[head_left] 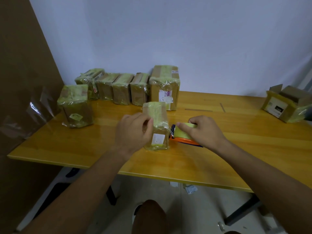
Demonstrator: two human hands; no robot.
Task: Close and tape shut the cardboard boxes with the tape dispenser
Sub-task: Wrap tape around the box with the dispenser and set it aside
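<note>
Near the middle of the tabletop [236,149], a little back from its front edge, a small cardboard box [156,125] stands upright with greenish tape already running over its top and down its near face. The left hand [133,130] holds it from its left side, fingers curled round the upper part. Just beside the box on its right, the tape dispenser [183,135], orange-bodied with a yellow-green roll, lies low on the tabletop; the right hand [205,130] grips it over the roll. A short clear strip of tape runs from the box's right edge to the dispenser's front end, so the step in hand looks like finishing a strip on this box. The next move probably calls for keeping the box braced while the dispenser is tilted to cut the strip, then the loose end pressed flat. Along the far edge, toward the far left corner, a row of taped boxes [121,88] stands against the wall, one more nearer the left edge. At the right edge an open box [287,103], flaps up, waits to be closed.
</note>
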